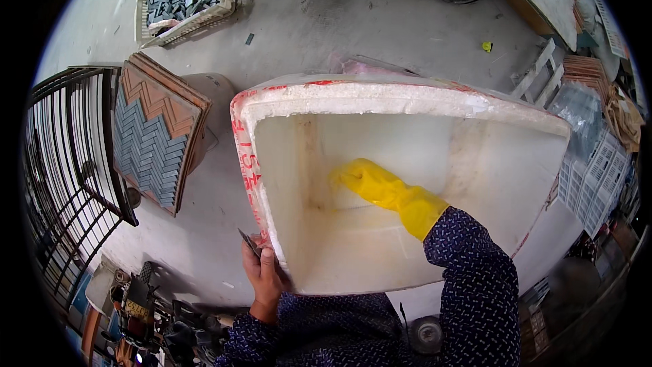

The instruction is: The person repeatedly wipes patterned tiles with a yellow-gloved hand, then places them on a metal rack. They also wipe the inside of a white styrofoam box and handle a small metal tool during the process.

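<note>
A large white foam box [401,98] with red print on its left side stands tilted in front of me, its open top toward me. Deep inside it is my right hand [367,180], in a yellow rubber glove, near the inner back wall. Motion smears the glove's fingertips, so their hold is unclear. Bare and without a glove, my left hand [263,273] is closed at the box's lower left corner. A thin dark pointed strip [250,243] sticks up from its fingers; I cannot make out its kind.
At upper left, a pale crate [227,10] holds many grey tile pieces. Left of the box stands a board of herringbone tiles [153,132], beside a black metal rack [75,143]. Grey plastic crates [598,177] and stacked brown tiles [581,75] are at the right.
</note>
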The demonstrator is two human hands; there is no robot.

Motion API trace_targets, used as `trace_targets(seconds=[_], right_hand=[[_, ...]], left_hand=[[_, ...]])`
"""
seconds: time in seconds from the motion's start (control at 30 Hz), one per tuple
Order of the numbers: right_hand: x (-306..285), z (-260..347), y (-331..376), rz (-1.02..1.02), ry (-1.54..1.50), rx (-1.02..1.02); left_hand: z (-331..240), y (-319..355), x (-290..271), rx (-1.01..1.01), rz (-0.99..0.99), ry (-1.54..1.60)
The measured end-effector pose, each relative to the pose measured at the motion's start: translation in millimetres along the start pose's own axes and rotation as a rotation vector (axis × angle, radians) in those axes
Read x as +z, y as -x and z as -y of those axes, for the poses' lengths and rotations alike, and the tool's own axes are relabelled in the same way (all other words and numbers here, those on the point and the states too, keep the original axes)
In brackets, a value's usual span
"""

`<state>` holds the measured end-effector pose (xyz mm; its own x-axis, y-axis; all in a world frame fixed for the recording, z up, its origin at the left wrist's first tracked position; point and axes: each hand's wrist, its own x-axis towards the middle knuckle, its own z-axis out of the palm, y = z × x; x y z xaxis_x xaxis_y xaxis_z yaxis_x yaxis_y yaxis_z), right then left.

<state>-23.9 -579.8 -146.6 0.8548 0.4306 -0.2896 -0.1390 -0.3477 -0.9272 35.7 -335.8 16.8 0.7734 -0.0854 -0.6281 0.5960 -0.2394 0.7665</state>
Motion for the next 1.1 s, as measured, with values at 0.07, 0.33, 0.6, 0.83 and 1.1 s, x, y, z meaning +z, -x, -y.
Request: trace_targets(seconds=[0.07,0.33,0.6,0.83,1.1], right_hand=[[-0.2,-3.8,-4.1,-0.095,0.211,-0.098],[-28.8,-42.5,51.6,-0.270,0.565,-0.101],[-6.0,-0.9,-17.5,-0.515,0.673,-0.080],[4.8,-39.0,62.4,-0.140,0.650,-0.220],[-20.6,-13.9,-32.3,-0.744,0.784,0.245]], left_hand=[[1.1,1.5,2.9,0.031,-0.041,0.027],[5.5,2.7,-6.3,0.082,-0.016,-0.056],[11.2,2.3,-4.3,0.115,-0.055,-0.089],[10.3,1.1,-5.3,0.157,-0.061,-0.174],[7.3,4.9,0.4,0.179,-0.134,-0.236]])
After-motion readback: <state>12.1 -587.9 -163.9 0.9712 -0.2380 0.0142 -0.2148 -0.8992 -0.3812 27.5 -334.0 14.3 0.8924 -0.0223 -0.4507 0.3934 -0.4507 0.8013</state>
